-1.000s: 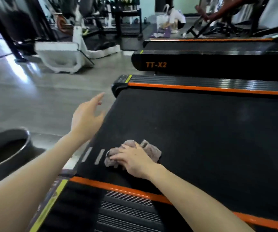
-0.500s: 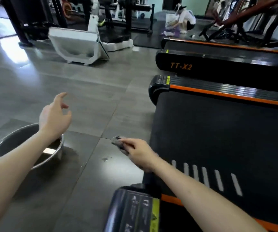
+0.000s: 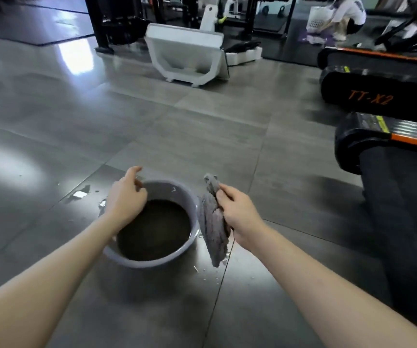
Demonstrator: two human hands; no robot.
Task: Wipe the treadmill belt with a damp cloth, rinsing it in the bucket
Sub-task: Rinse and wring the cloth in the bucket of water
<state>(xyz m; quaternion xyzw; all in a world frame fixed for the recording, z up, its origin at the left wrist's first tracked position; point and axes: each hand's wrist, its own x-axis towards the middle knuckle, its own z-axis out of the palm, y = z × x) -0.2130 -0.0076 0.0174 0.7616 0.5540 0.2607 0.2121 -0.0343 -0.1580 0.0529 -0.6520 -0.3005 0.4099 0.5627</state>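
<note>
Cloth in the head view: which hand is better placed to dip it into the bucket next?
Right, probably. The right hand grips the grey cloth, which hangs just outside the bucket rim on that side. The left hand is over the bucket's far-left rim, fingers loosely curled, holding nothing.

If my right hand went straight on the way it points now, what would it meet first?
Likely the bucket, its right rim: the right hand, gripping the cloth, points forward-left toward it; height is unclear.

The left hand (image 3: 124,204) and right hand (image 3: 240,217) are bare, forearms uncovered throughout
</note>
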